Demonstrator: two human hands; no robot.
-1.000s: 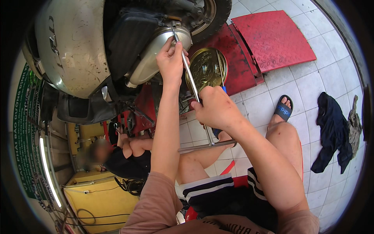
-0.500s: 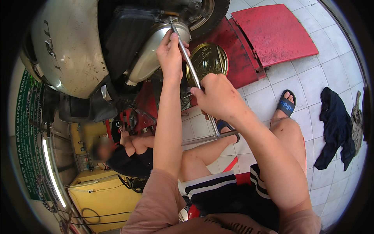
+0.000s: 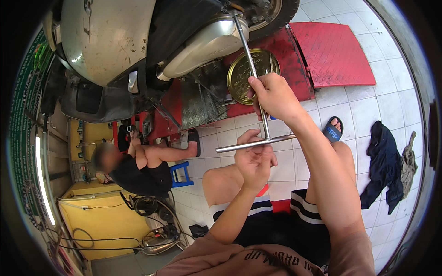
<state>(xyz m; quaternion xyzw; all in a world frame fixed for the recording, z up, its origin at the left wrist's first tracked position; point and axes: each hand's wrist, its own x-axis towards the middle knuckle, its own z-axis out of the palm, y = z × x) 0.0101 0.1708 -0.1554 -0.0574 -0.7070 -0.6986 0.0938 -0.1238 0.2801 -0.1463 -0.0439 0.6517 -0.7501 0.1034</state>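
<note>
A long metal T-handle wrench [image 3: 248, 60] runs from the scooter's silver exhaust [image 3: 202, 43] down to a crossbar near my knees. My right hand [image 3: 274, 96] is wrapped around the shaft about halfway down. My left hand [image 3: 253, 158] grips the crossbar at the wrench's lower end, just below the right hand. The wrench tip sits at the rear end of the exhaust, beside the rear wheel [image 3: 271, 14]. A round brass-coloured tray [image 3: 241, 78] lies on the red lift behind the shaft.
The grey scooter [image 3: 106, 41] stands on a red checker-plate lift [image 3: 331, 50]. Another person [image 3: 138, 165] sits on a blue stool at the left, working under it. Dark cloths [image 3: 384, 163] lie on the white tiles at the right. Yellow cabinets [image 3: 101, 221] stand lower left.
My left hand has come down from the wrench's top by the exhaust to the crossbar. My right hand has slid up from near the crossbar to mid-shaft.
</note>
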